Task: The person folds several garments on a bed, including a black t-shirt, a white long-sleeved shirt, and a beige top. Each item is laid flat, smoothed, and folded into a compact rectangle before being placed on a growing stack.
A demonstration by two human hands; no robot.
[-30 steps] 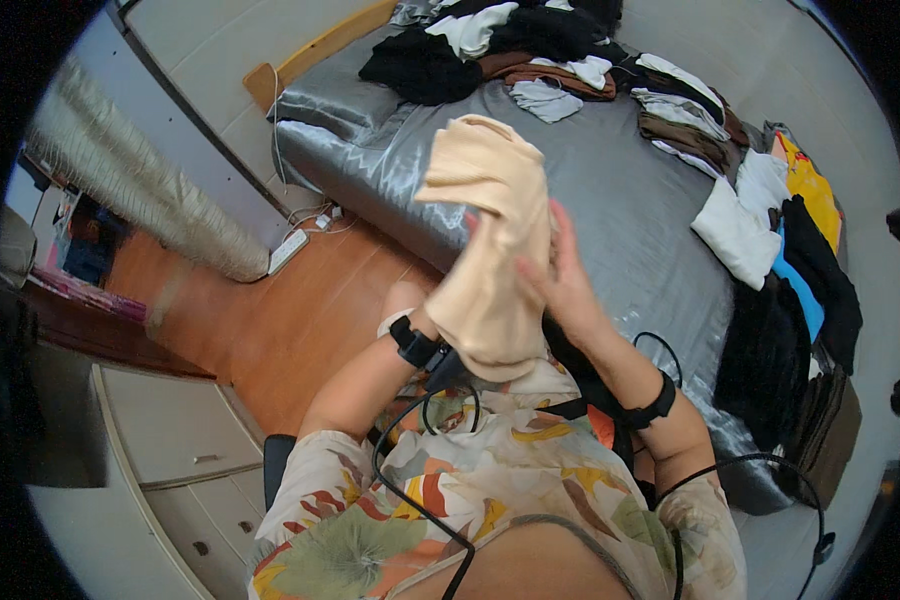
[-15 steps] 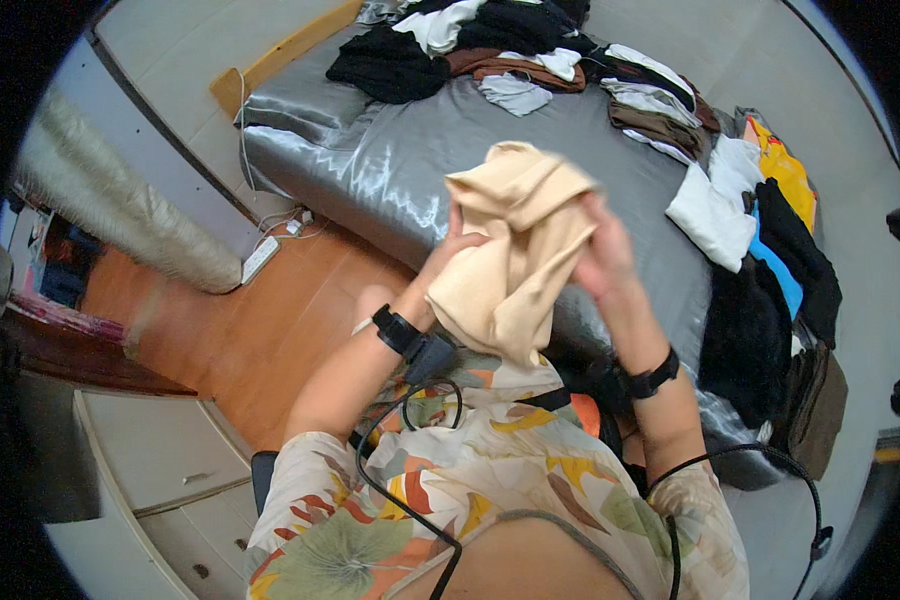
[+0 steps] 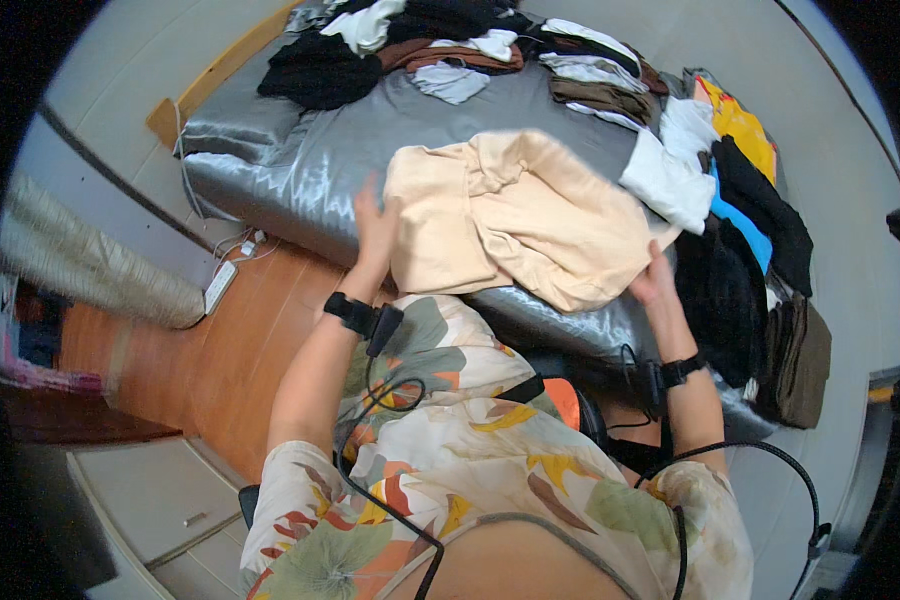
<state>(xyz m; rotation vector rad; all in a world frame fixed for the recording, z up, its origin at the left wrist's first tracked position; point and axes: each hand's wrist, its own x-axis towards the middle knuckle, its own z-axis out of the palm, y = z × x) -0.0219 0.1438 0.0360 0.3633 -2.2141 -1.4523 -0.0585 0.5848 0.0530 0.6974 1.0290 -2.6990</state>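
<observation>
A cream garment (image 3: 530, 220) of thick soft cloth is spread over the near edge of the bed, partly folded and rumpled; whether it is a top or trousers I cannot tell. Beside its left edge is my left hand (image 3: 375, 232), fingers apart, slightly blurred and holding nothing. My right hand (image 3: 656, 282) pinches the garment's right end, where a corner of cloth sticks up past the fingers. Both wrists wear black straps with cables.
The bed (image 3: 340, 165) has a shiny grey cover. Dark and white clothes (image 3: 322, 72) lie at its far side, with a folded stack (image 3: 600, 85) nearby. White, yellow, blue and black clothes (image 3: 760, 220) line the right. A power strip (image 3: 220, 287) lies on the floor at left.
The bunched cream garment has been opened out wider and lowered onto the bed. My hands have moved apart, the left letting go of the cloth. The view has shifted slightly.
</observation>
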